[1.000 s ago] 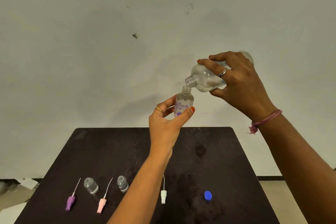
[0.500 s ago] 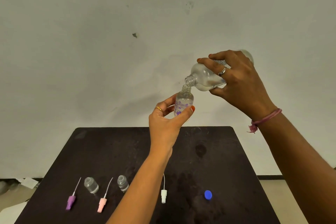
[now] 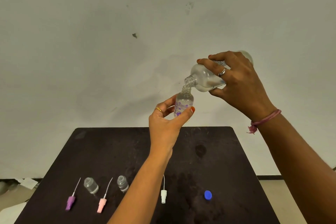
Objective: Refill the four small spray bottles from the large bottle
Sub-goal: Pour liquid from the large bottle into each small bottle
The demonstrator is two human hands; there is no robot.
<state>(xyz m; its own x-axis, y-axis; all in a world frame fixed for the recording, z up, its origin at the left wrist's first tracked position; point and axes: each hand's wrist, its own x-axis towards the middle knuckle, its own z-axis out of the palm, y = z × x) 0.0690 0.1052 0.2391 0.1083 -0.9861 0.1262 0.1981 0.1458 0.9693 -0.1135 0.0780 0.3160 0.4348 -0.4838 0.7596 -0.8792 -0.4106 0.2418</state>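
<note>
Pouring hasn't really budged over the last second: the right hand (image 3: 238,82) keeps its fingers wrapped around the big clear plastic bottle (image 3: 203,78), tipped mouth-down at 9 o'clock, lip right over the neck of the small clear spray bottle with purple flowers (image 3: 183,103). The left hand (image 3: 167,123) pinches that one upright, thumb and fingers around its body, and it looks nearly full. So probably wrapping up this fill. Down on the matte black tabletop (image 3: 227,151), two more small clear bottles (image 3: 91,185) (image 3: 122,183) stand capless near 7 o'clock, beside purple (image 3: 70,202), pink (image 3: 101,204) and white (image 3: 163,195) sprayer tops with thin dip tubes, plus a round blue cap (image 3: 208,195).
</note>
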